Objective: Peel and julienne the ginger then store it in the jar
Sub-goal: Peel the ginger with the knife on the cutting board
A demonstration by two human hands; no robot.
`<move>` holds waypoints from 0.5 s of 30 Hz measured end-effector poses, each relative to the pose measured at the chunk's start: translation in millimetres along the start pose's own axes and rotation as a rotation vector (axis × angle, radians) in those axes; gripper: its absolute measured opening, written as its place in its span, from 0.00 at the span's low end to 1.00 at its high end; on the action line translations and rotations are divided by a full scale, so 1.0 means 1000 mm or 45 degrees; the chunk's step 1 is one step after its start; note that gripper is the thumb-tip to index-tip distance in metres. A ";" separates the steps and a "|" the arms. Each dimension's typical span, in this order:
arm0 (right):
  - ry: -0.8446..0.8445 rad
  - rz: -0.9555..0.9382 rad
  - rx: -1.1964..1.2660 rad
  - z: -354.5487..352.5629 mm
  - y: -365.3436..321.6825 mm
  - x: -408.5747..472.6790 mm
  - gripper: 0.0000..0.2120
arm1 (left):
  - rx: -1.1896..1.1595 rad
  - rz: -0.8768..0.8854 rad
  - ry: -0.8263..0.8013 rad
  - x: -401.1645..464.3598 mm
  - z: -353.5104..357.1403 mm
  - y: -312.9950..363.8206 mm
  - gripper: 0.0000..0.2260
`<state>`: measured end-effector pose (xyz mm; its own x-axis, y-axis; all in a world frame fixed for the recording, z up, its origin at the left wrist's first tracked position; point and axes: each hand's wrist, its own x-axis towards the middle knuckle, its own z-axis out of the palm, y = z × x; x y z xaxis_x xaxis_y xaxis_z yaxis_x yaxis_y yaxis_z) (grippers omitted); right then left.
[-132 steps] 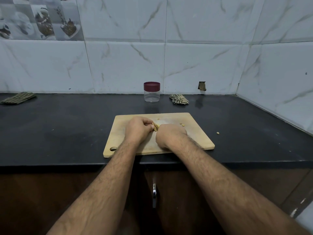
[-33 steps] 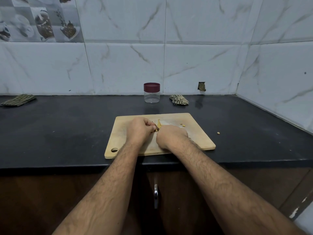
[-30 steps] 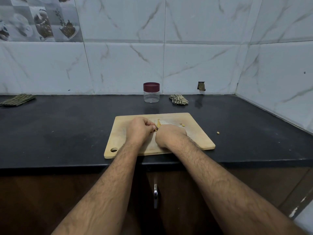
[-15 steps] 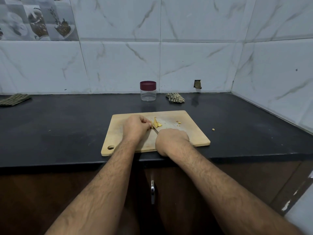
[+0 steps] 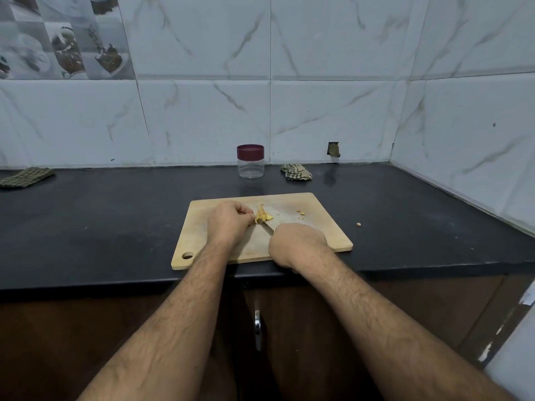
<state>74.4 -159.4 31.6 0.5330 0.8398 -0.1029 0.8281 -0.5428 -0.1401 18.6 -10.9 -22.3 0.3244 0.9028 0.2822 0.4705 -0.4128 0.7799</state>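
Observation:
A small yellow piece of ginger (image 5: pixel 263 217) lies on the wooden cutting board (image 5: pixel 324 227), and my left hand (image 5: pixel 228 224) pinches its left end with curled fingers. My right hand (image 5: pixel 298 244) grips a knife whose handle is hidden in the fist. The thin blade (image 5: pixel 268 227) points up-left and its tip reaches the ginger. Small ginger bits (image 5: pixel 301 213) lie on the board's far right part. The clear jar (image 5: pixel 250 161) with a maroon lid stands shut at the back of the counter, by the wall.
The black counter (image 5: pixel 115 221) runs to a tiled corner on the right. A crumpled checked cloth (image 5: pixel 296 171) lies right of the jar, another cloth (image 5: pixel 24 177) at the far left. One ginger scrap (image 5: pixel 359 224) sits off the board. Cabinet doors are below.
My right hand has drawn back toward me and to the right, so the blade now shows between the hands. The ginger is more exposed. The left hand stays on the ginger.

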 end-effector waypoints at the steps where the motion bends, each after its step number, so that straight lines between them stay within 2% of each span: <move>1: -0.002 0.000 0.012 -0.001 0.001 0.000 0.15 | -0.004 -0.002 -0.001 0.000 0.000 0.000 0.07; 6: -0.020 0.002 0.064 -0.002 0.007 -0.001 0.13 | 0.005 -0.023 -0.019 0.002 0.000 0.001 0.06; 9: -0.011 -0.004 0.091 -0.002 0.013 0.000 0.07 | 0.029 -0.043 -0.031 0.005 -0.001 0.004 0.06; 15: -0.014 0.034 0.119 -0.007 0.026 0.002 0.11 | 0.093 -0.002 -0.040 0.007 0.004 0.019 0.05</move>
<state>98.2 -172.2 34.2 0.5526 0.8249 -0.1189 0.7934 -0.5643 -0.2282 33.0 -12.4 -7.9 0.3485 0.8997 0.2628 0.5289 -0.4203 0.7373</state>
